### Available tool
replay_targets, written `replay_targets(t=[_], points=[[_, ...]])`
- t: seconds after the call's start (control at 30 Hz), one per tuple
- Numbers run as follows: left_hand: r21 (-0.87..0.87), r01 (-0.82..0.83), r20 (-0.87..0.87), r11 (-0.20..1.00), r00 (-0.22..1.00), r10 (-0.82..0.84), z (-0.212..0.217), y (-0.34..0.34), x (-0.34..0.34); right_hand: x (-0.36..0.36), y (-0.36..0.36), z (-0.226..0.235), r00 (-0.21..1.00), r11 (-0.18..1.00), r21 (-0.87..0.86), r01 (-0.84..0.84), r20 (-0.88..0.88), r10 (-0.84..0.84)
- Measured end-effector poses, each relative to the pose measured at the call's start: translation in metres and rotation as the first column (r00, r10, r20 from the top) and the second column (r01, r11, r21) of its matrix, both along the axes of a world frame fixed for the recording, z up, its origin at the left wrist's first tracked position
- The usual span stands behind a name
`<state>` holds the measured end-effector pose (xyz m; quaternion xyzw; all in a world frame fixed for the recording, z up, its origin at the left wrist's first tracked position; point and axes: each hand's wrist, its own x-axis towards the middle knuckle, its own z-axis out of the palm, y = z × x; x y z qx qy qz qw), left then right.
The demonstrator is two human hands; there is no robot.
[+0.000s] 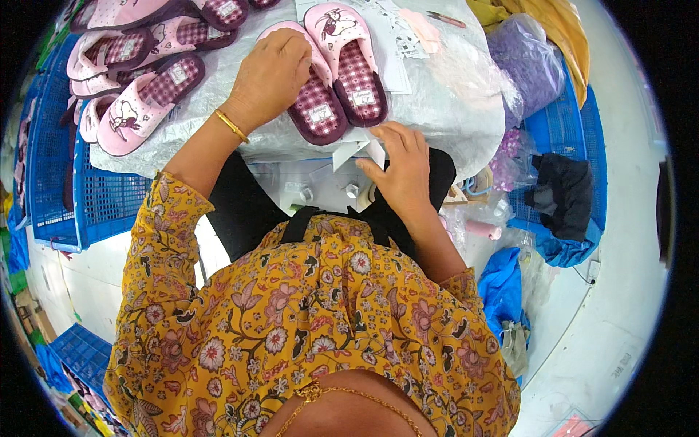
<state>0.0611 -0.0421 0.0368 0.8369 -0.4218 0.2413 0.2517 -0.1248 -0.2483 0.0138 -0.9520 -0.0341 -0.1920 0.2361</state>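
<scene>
A pair of pink slippers with plaid insoles lies side by side on the covered table, heels toward me. My left hand has its fingers curled over the upper of the left slipper, hiding much of its toe. At the heel of the right slipper, my right hand is open, fingers and thumb apart. A folded white paper tag hangs at the table's near edge, close to the right thumb. Whether the thumb touches it I cannot tell.
More pink slippers are heaped at the table's left, beside a blue plastic crate. Paper cutouts and a small pointed tool lie at the far right. Another blue crate with bags and dark cloth stands right.
</scene>
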Motion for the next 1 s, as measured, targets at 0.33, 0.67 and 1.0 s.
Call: replay_targets(t=[0.33, 0.67, 1.0], points=[[0.146, -0.038, 0.075, 0.988, 0.997, 0.028, 0.013, -0.003, -0.016, 0.009, -0.027, 0.021, 0.981, 0.989, -0.080, -0.124, 0.143, 0.135], [0.070, -0.026, -0.210, 0.997, 0.977, 0.040, 0.016, -0.008, -0.021, 0.027, -0.043, 0.037, 0.985, 0.812, 0.584, -0.023, -0.126, 0.118], [0.079, 0.014, -0.223, 0.997, 0.975, 0.004, 0.008, -0.002, -0.020, 0.022, -0.027, 0.047, 0.995, 0.945, 0.312, -0.101, 0.029, 0.097]])
